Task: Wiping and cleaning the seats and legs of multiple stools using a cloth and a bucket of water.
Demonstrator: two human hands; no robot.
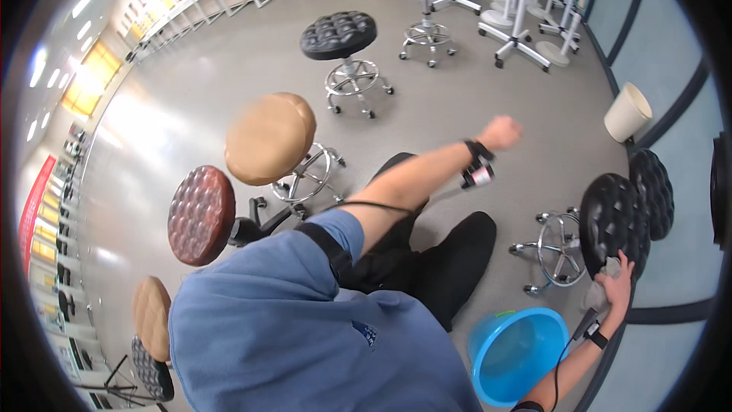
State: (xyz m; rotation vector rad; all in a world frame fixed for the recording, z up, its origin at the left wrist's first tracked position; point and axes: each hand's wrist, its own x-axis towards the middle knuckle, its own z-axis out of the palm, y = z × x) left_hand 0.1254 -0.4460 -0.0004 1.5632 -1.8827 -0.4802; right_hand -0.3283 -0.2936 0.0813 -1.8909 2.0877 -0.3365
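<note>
My right hand (616,283) presses a grey cloth (599,290) against the near edge of a black tufted stool seat (612,223), its fingers spread over the cloth. The stool's chrome wheeled base (556,249) stands on the floor to the left of the seat. Below that hand is a blue plastic basin (483,349) with what looks like water inside. My left hand (502,133) is held out over the floor, blurred and curled into a fist. Nothing shows in it. Black straps with small devices sit on both wrists.
A second black seat (652,194) stands close behind, beside the glass partition (675,274). A cream bin (628,111) is by the wall. Tan (269,140), red-brown (201,214) and black (338,34) stools stand to the left and ahead. White wheeled stands (517,40) crowd the far corner.
</note>
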